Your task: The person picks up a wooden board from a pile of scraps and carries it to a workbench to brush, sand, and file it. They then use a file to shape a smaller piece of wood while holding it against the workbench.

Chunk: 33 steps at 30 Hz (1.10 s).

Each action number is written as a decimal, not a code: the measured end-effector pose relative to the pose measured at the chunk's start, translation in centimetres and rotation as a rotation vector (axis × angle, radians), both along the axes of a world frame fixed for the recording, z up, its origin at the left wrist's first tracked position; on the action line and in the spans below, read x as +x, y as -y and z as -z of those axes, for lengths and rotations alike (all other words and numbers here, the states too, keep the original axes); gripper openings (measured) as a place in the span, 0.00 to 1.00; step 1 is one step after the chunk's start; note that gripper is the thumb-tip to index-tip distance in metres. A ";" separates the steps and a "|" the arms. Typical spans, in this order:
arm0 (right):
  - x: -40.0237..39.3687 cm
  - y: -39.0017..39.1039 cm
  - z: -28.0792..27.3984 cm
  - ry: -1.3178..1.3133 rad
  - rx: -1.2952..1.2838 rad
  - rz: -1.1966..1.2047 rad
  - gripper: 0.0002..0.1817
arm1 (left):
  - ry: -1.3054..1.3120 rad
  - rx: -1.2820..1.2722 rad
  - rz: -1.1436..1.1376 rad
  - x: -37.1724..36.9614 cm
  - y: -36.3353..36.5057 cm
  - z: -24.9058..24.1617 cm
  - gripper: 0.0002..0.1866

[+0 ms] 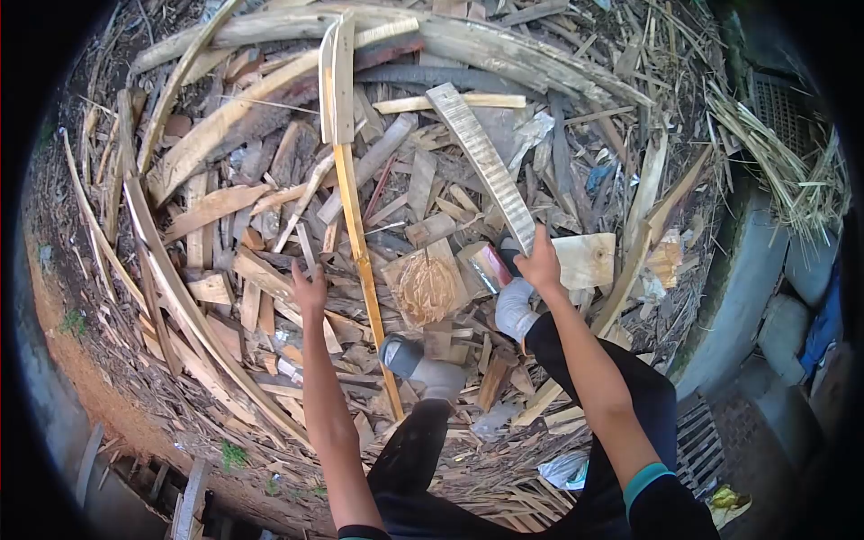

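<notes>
**Holding a long, flat wooden board (483,162) by its near end**

In the head view, the right hand (540,261) is closed around the near end of the board. The rest sticks out forward over the wood scraps (459,196), above the right foot's side of the heap. Wavy bands run across its face.

The board looks stiff and not too heavy, so one hand can likely bear it. Most of its weight is out past the fingers, so the far end may want to dip or swing. Holding it nearer the middle should feel steadier, and a second hand near the far end would help stop it turning. Bare wood should not be very slippery, but the edges may be rough and give splinters. It does not look easy to break, though a thin edge could chip.

The left hand (309,288) has its fingers closed on a thin, narrow strip (308,248) that points up and away. I cannot tell if it is wood or metal. It looks small and light.

Between the hands are a long yellow stick (358,238) and a square wooden block (427,283) with a rough, cut top. A pale flat piece of wood (587,261) lies just beside the right hand.
</notes>
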State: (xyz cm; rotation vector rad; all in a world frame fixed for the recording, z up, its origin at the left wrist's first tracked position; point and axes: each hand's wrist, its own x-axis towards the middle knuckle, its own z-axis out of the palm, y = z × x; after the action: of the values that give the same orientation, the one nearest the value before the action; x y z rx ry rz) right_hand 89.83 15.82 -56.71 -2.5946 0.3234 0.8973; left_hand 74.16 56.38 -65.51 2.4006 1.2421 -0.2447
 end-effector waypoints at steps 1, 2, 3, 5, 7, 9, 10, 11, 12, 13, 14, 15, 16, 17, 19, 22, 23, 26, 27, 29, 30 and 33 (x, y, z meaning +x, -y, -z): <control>-0.9 -0.1 0.9 0.036 -0.015 0.013 0.31 | -0.006 -0.174 -0.092 0.4 -0.2 1.1 0.31; -2.4 0.4 2.2 0.043 0.048 0.045 0.31 | -0.014 -0.348 -0.186 0.4 -0.7 2.2 0.31; -4.1 1.1 3.7 0.048 0.111 0.075 0.30 | -0.020 -0.521 -0.285 0.9 -0.6 2.1 0.31; -6.2 2.1 5.8 0.044 0.256 0.150 0.30 | 0.062 -0.555 -0.467 1.7 1.5 0.9 0.26; -7.4 1.9 6.1 0.035 0.416 0.258 0.29 | -0.003 -0.750 -0.463 2.6 2.9 -0.8 0.25; -7.7 1.2 5.4 0.060 0.233 0.165 0.28 | -0.006 -0.642 -0.447 1.7 4.4 -0.9 0.21; -7.7 0.7 4.3 0.036 0.140 0.107 0.29 | 0.095 -0.476 -0.463 1.4 5.8 -1.3 0.20; -7.5 0.2 3.1 0.014 0.049 0.053 0.29 | 0.198 -0.309 -0.469 1.2 7.2 -1.7 0.18; -7.3 -0.2 2.6 0.002 -0.029 0.004 0.28 | 0.328 -0.181 -0.432 3.3 8.9 -5.0 0.15; -6.9 -0.7 2.2 -0.043 -0.063 -0.007 0.28 | 0.379 -0.240 -0.304 4.5 9.1 -6.2 0.14; -6.4 -1.1 1.9 -0.088 -0.096 -0.019 0.28 | 0.428 -0.297 -0.176 5.6 9.2 -6.9 0.13; -6.0 -1.2 1.8 -0.135 -0.129 -0.028 0.28 | 0.473 -0.355 -0.044 7.1 9.5 -7.9 0.13; -6.2 -0.8 2.6 -0.162 -0.085 -0.001 0.27 | 0.494 -0.328 0.145 9.3 9.8 -8.3 0.13; -6.0 -0.5 2.9 -0.199 -0.040 0.032 0.26 | 0.515 -0.296 0.338 13.0 10.3 -8.8 0.14; -5.5 0.0 3.3 -0.254 0.053 0.111 0.24 | 0.584 -0.229 0.662 21.0 11.1 -8.0 0.19; -5.8 -0.3 3.1 -0.187 0.034 0.130 0.23 | 0.461 -0.284 0.816 32.2 13.2 -3.7 0.26; -5.9 0.0 3.5 -0.159 0.019 0.122 0.23 | 0.239 -0.322 0.824 35.0 14.8 -3.7 0.29; -6.0 0.4 3.5 -0.138 0.019 0.126 0.23 | -0.231 -0.153 0.949 37.7 17.1 1.5 0.33; -6.1 0.5 3.6 -0.131 0.019 0.133 0.23 | -0.209 -0.149 0.903 37.4 18.1 1.3 0.34; -6.1 0.2 3.7 -0.121 0.024 0.129 0.23 | -0.283 -0.108 0.958 37.1 18.5 0.5 0.34; -6.1 -0.2 3.6 -0.083 -0.012 0.132 0.23 | -0.335 -0.116 1.013 37.1 18.3 0.1 0.33; -6.1 -0.6 3.0 -0.001 -0.070 0.118 0.23 | -0.385 -0.156 1.107 38.2 17.7 -0.6 0.29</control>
State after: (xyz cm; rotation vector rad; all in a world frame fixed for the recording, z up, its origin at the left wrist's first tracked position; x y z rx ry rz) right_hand 83.73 16.45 -59.70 -2.6074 0.5107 0.8608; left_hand 112.35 38.71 -64.87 2.6982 -0.1401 -1.0959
